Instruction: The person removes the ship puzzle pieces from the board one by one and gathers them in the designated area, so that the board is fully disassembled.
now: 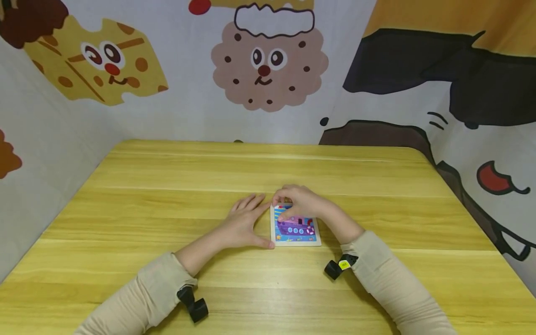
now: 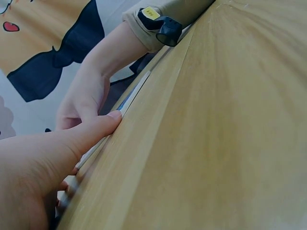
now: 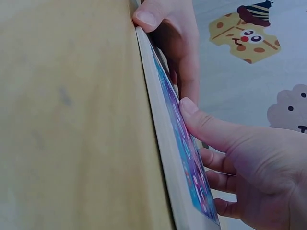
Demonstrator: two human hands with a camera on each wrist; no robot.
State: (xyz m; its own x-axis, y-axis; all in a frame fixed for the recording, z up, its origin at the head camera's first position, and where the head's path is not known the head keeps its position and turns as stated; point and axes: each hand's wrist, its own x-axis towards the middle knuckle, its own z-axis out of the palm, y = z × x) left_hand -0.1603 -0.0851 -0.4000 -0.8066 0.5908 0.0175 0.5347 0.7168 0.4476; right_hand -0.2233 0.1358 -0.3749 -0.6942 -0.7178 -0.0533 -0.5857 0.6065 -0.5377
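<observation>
A small flat board (image 1: 319, 243) with a pale wooden rim and a picture of a purple ship lies on the table. My left hand (image 1: 240, 225) is spread along its left side. The thumb touches the near left corner and the index finger reaches the far left corner. Over the board's far part, my right hand (image 1: 303, 202) rests its thumb on the picture, while the bent fingers sit by the far edge. Part of the picture shows between that thumb and the index finger. In the right wrist view the right fingers (image 3: 223, 182) are partly hidden behind the board.
The wooden table (image 1: 167, 167) stretches out on all sides of the board. Behind it hangs a cloth (image 1: 184, 116) printed with cartoon food. Each sleeve carries a small black wrist camera, such as the left one (image 1: 197, 309).
</observation>
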